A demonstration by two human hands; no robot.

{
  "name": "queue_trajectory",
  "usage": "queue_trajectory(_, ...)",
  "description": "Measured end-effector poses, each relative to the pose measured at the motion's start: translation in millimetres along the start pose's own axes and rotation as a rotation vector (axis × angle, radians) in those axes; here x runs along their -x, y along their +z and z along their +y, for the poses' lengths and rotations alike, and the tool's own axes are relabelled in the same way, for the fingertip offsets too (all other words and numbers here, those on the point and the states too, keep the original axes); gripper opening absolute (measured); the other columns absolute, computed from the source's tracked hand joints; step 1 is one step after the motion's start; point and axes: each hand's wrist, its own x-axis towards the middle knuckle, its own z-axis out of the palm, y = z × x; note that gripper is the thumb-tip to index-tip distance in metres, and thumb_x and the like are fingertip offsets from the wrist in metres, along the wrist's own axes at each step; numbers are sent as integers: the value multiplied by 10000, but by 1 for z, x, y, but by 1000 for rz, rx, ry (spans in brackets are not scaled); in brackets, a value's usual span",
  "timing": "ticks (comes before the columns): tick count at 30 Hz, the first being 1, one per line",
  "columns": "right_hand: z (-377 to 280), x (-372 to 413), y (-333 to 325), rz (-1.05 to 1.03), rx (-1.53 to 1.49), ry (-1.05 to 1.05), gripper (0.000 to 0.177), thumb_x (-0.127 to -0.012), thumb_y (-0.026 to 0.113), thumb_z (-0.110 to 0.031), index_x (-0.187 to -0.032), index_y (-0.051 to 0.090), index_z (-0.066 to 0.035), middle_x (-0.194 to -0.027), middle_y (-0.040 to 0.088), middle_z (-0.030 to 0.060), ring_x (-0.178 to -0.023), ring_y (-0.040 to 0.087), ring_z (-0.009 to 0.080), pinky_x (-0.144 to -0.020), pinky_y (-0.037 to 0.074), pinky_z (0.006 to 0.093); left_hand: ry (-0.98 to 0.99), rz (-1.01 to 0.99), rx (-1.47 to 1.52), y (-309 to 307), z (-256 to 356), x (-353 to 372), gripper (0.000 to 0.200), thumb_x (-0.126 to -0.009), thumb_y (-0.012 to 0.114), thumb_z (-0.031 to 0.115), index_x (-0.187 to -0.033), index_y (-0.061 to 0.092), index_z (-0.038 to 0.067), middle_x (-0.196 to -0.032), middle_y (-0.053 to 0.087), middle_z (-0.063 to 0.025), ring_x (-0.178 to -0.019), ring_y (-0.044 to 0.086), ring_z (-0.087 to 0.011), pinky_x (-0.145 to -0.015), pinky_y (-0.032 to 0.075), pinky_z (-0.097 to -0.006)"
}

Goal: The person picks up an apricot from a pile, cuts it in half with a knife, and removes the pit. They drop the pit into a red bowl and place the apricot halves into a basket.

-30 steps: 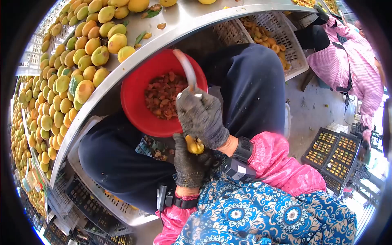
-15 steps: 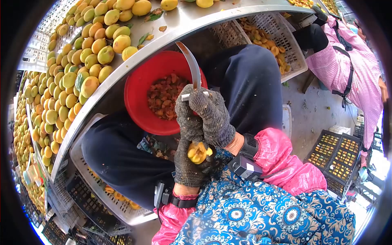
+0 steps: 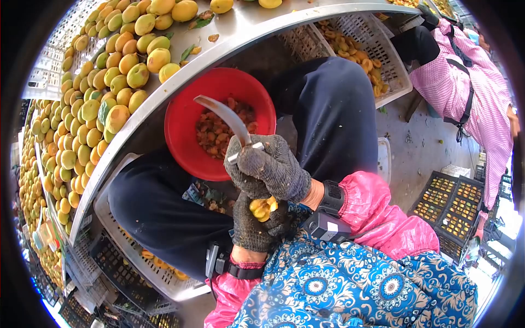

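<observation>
My right hand (image 3: 270,169), in a dark knitted glove, is wrapped round the handle of a curved knife (image 3: 223,116). Its blade points up and left over a red basin (image 3: 176,117) that holds brownish-red pits (image 3: 210,136). Just below, my left hand (image 3: 254,225), gloved alike, has its fingers curled round a cut-open yellow apricot (image 3: 263,208), whose flesh faces up. Both hands are close together above my lap. The glove hides the knife's handle almost wholly.
Whole apricots (image 3: 82,131) are heaped on a metal-edged table (image 3: 246,35) at upper left. White crates (image 3: 402,90) with cut fruit stand beyond my right knee and under my left leg. Dark trays (image 3: 448,213) and a person in a pink checked garment (image 3: 465,82) are at right.
My right hand has turned the knife, so its blade has swung left and down over the basin. The apricot stays in my left hand and now looks more spread open.
</observation>
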Motion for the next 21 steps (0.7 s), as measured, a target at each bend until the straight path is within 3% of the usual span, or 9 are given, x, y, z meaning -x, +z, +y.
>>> queue_trajectory(2, 12, -1, -8, -23, 3, 35, 289, -916, 603, -320, -864, 615, -36, -667, 559, -35, -558, 492, 39, -501, 375, 192, 45, -37, -146, -2, -4, -1, 277, -949, 449, 256, -1077, 568, 41, -985, 631, -101, -857, 623, -226, -736, 523, -307)
queue_trajectory(4, 18, -4, -8, 9, 3, 22, 270, -922, 598, -296, -856, 621, -35, -649, 557, -35, -552, 499, 40, -506, 391, 191, 45, 200, 36, 13, -8, -5, 294, -950, 446, 264, -1105, 561, 43, -1013, 632, -95, -883, 623, -225, -773, 523, -316)
queue_trajectory(8, 21, -9, -7, 68, -10, 101, 235, -915, 608, -265, -902, 619, -31, -718, 591, -27, -588, 520, 35, -507, 415, 203, -10, 79, 179, -13, -14, -6, 302, -953, 454, 249, -1150, 549, 41, -1054, 629, -86, -927, 619, -217, -821, 515, -321)
queue_trajectory(11, 28, -12, -6, 114, 178, 39, 282, -911, 617, -316, -928, 624, -34, -705, 573, -26, -611, 529, 46, -543, 432, 204, 136, 176, -69, -17, -22, -6, 302, -960, 452, 247, -1155, 555, 40, -1070, 629, -88, -953, 618, -213, -839, 510, -323)
queue_trajectory(14, 44, -22, -16, 125, -122, 60, 291, -923, 598, -331, -923, 622, -41, -688, 565, -26, -600, 534, 49, -517, 420, 191, 285, 193, -276, -12, -21, 1, 285, -918, 533, 230, -1130, 570, 43, -1068, 638, -89, -958, 623, -218, -840, 502, -321)
queue_trajectory(16, 50, -32, -22, 238, 1264, -855, 289, -935, 576, -324, -915, 620, -39, -699, 570, -19, -580, 526, 47, -503, 404, 179, 461, 186, -1288, -7, -10, 5, 295, -847, 608, 167, -1114, 578, 45, -1073, 643, -86, -962, 625, -210, -837, 492, -311)
queue_trajectory(17, 51, -28, -23, 238, 1264, -857, 289, -935, 576, -324, -915, 620, -39, -699, 570, -19, -580, 526, 47, -503, 404, 179, 463, 185, -1288, -12, -11, 1, 295, -847, 608, 167, -1114, 578, 45, -1073, 643, -86, -962, 625, -210, -837, 492, -311)
queue_trajectory(19, 39, -15, -12, 110, 322, -257, 270, -933, 575, -297, -896, 622, -33, -723, 586, 2, -589, 543, 65, -533, 425, 196, 410, 81, -1192, -21, -12, -9, 335, -788, 641, 110, -1111, 583, 45, -1045, 654, -81, -953, 628, -199, -832, 486, -303)
queue_trajectory(21, 35, -11, -7, 146, 105, -88, 272, -932, 577, -297, -892, 626, -33, -729, 594, 13, -587, 546, 69, -536, 421, 187, 470, 102, -1222, -20, -11, -7, 328, -786, 633, 103, -1106, 589, 44, -1021, 656, -79, -932, 631, -199, -822, 490, -303)
